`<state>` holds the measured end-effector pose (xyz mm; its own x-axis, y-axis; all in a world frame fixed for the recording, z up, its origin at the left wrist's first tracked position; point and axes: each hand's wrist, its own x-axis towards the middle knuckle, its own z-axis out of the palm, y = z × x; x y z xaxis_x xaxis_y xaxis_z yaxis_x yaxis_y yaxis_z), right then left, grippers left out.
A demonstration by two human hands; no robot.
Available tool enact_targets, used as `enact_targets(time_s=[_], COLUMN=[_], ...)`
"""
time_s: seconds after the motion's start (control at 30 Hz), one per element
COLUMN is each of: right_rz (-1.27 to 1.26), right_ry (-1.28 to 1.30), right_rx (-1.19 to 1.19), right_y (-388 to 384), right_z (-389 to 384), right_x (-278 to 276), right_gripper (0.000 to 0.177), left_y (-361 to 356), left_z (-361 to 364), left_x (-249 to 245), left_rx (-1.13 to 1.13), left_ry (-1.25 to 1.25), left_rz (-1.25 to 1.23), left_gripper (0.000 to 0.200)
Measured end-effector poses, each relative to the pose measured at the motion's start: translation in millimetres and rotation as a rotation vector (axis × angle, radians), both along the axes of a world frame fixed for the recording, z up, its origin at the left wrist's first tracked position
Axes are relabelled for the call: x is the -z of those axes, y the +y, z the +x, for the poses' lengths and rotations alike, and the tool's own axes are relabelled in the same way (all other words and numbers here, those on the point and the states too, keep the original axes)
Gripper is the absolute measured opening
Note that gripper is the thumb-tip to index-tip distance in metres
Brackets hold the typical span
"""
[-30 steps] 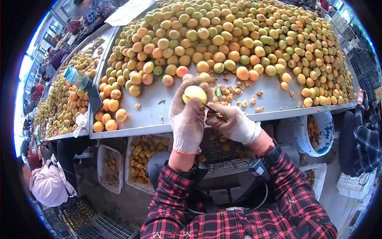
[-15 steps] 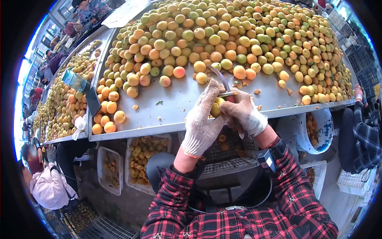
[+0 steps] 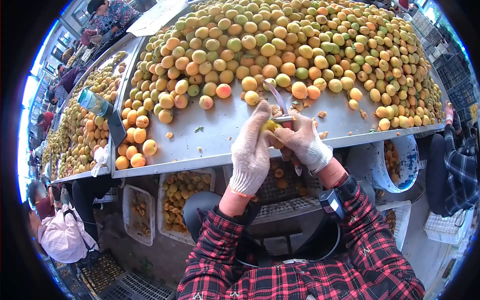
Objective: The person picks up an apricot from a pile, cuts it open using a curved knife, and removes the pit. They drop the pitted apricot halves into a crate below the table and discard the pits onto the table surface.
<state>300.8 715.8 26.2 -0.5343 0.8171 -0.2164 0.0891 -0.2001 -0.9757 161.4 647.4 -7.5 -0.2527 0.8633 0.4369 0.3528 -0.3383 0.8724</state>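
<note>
My left hand (image 3: 251, 147), in a white knit glove, closes around a yellow-green apricot (image 3: 270, 126) above the table's front edge. The glove hides most of the fruit. My right hand (image 3: 306, 144), also gloved, is shut on a knife with a curved blade (image 3: 276, 95) pointing up and away. Its reddish handle (image 3: 286, 123) shows partly beside the fruit, with a short metal piece across it. Another pale metal tip (image 3: 298, 169) sticks out beneath my right hand. Both hands meet at the apricot.
A large heap of apricots (image 3: 280, 45) covers the metal table (image 3: 185, 142). A bottle (image 3: 95, 102) and a dark phone-like slab (image 3: 117, 129) lie left. Below are a crate (image 3: 287, 207), fruit-filled tubs (image 3: 185, 200) and a bucket (image 3: 407, 165). Co-workers sit on both sides.
Both hands stay together at the apricot. My left hand has turned slightly and its fingers cover more of the fruit. The knife has shifted only a little.
</note>
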Motion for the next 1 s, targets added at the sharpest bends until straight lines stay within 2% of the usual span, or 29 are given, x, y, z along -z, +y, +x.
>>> enact_targets(time_s=[0.07,0.17,0.2,0.23,0.27,0.3,0.33,0.37,0.4,0.43,0.5,0.57,0.63,0.7,0.93,1.0], right_rz=[0.015,-0.005,-0.065,-0.124,-0.015,-0.015,0.0,0.014,-0.071,-0.053,-0.069,0.021,-0.026,0.002,0.053,0.065], right_ry=[-0.002,0.017,0.018,0.016,0.069,0.069,0.068,0.067,0.188,0.28,0.656,0.759,0.856,0.844,0.735,0.709], right_rx=[-0.005,0.001,-0.165,-0.33,-0.398,-0.401,-0.287,-0.171,-0.088,0.033,0.148,0.27,0.321,0.363,0.478,0.513], right_y=[-5,-2,7,13,15,14,13,12,18,20,26,29,36,37,29,28], right_z=[0,6,15,21,21,21,20,20,22,20,13,5,6,7,-1,-4], right_x=[1,0,-10,-17,-19,-21,-23,-24,-18,-12,-5,-6,-3,-3,-3,0], right_gripper=[0.028,0.03,0.03,0.031,0.03,0.03,0.029,0.028,0.025,0.024,0.025,0.029,0.03,0.03,0.029,0.029], left_y=[5,11,8,7,7,5,6,5,4,4,5,3,1,4,0,2], left_z=[-6,-5,-1,-1,-3,-5,-4,-4,-2,1,11,18,27,32,36,37], left_x=[8,16,7,7,7,7,5,3,0,-2,-5,-3,-3,16,6,16], left_rx=[-0.024,-0.06,-0.025,-0.021,0.01,0.039,0.069,0.065,0.092,0.121,0.113,0.159,0.122,0.124,0.151,0.002], left_ry=[-0.473,-0.597,-0.807,-0.811,-0.961,-1.108,-1.128,-1.126,-1.122,-1.118,-1.092,-1.018,-0.962,-0.729,-0.852,-0.478], left_rz=[-0.095,-0.044,-0.095,-0.097,-0.15,-0.202,-0.157,-0.157,-0.188,-0.221,-0.253,-0.372,-0.448,-0.352,-0.533,-0.359], left_gripper=[0.032,0.035,0.033,0.033,0.034,0.034,0.033,0.033,0.034,0.034,0.035,0.032,0.027,0.028,0.029,0.028])
